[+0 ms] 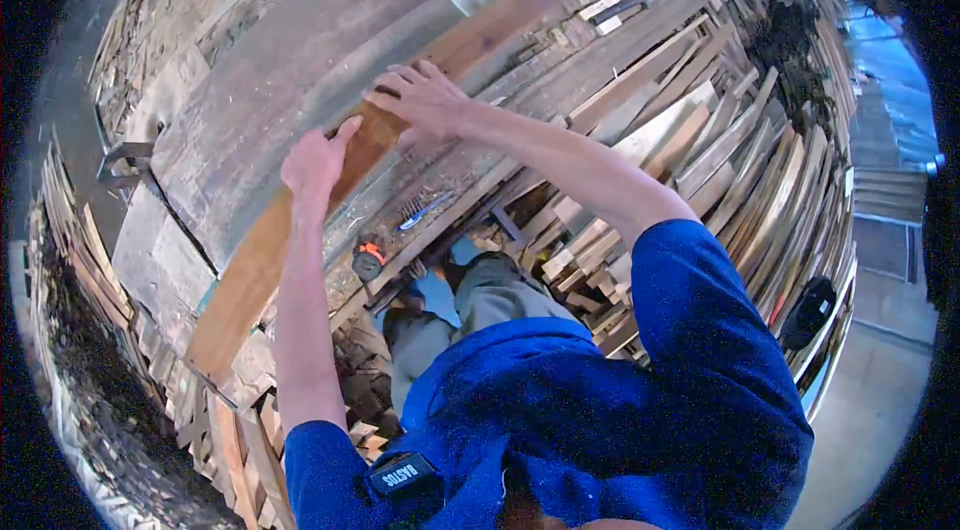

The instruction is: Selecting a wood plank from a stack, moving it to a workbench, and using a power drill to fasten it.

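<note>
Plank lies slantwise on our workbench, running from near left to far right, with stacked boards to the right. Our left hand rests flat and open on its near stretch, gripping nothing, while our right hand spreads over it farther along, fingers curled at the edge. We judge the plank laid but still being pressed into position; the tape measure and pencil lie untouched near us.

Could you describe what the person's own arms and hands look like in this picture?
Both hands, the left hand and the right hand, are bare, with no gloves. The forearms are bare too. Short bright blue sleeves cover the upper arms, part of a blue shirt.
</note>
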Motion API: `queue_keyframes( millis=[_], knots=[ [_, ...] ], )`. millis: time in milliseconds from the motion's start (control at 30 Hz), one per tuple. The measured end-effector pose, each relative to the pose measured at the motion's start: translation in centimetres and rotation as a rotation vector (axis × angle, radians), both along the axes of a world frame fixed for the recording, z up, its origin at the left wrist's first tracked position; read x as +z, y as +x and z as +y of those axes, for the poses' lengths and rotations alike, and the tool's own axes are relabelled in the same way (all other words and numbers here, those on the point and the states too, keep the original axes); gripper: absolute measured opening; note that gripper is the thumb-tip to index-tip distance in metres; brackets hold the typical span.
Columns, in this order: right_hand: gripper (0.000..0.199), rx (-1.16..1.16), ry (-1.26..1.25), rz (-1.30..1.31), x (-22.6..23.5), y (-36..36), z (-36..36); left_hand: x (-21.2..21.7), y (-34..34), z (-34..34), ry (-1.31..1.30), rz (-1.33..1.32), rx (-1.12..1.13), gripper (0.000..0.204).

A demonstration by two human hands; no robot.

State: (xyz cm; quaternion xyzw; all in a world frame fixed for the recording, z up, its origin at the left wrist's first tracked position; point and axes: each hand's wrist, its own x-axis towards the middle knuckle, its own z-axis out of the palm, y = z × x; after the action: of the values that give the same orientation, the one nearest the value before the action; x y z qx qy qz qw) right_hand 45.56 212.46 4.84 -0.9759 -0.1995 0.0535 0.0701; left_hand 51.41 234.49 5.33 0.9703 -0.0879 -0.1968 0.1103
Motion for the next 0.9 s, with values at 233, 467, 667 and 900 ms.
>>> queue_keyframes(
  millis=[233, 467, 667, 900],
  knots=[
    [0.093, 0.004, 0.003, -0.048, -3.2, 2.8, -3.7, -3.9, 3.3, -3.2, -0.079, 0.000, -0.066, 0.083],
    [0.070, 0.051, -0.045, -0.188, -10.9, 6.3, -13.0, -4.7, 3.4, -11.7, -0.444, -0.128, -0.182, 0.079],
    [0.093, -0.018, -0.483, 0.186, -10.9, 10.8, -6.2, -12.7, 1.1, -4.7, -0.476, -0.245, 0.063, 0.061],
    [0.074, -0.154, -0.205, 0.044, -14.2, 12.9, -8.0, -13.3, 1.4, 0.9, -0.346, -0.261, 0.147, 0.069]
  ],
)
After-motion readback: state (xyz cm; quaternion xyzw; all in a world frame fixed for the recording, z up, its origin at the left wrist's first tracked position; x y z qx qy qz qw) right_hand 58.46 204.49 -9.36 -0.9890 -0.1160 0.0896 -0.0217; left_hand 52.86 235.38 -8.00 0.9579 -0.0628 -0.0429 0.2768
